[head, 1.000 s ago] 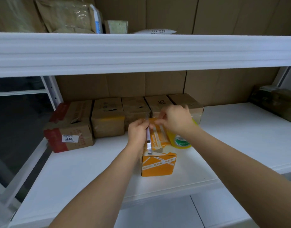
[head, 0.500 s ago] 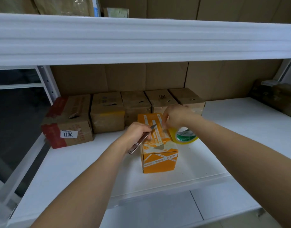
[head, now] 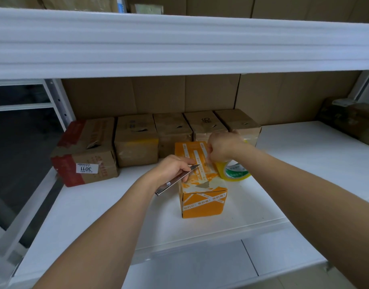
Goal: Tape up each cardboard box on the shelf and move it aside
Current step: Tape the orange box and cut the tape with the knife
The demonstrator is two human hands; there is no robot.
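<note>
An orange cardboard box with white tape strips stands on the white shelf, near its front edge. My left hand grips a silver utility knife, its blade pointing at the box's top. My right hand hovers over the far right corner of the box top with its fingers curled, pinching what looks like clear tape. A yellow tape roll with a green and white core lies just right of the box, partly hidden under my right wrist.
Several brown cardboard boxes stand in a row along the back wall; the leftmost has red tape and a white label. An upper shelf beam hangs overhead. A dark bundle sits at the far right.
My left hand swung the knife from upright beside the box to a slant with the blade over the box top. My right hand shifted right, uncovering more of the tape roll.
</note>
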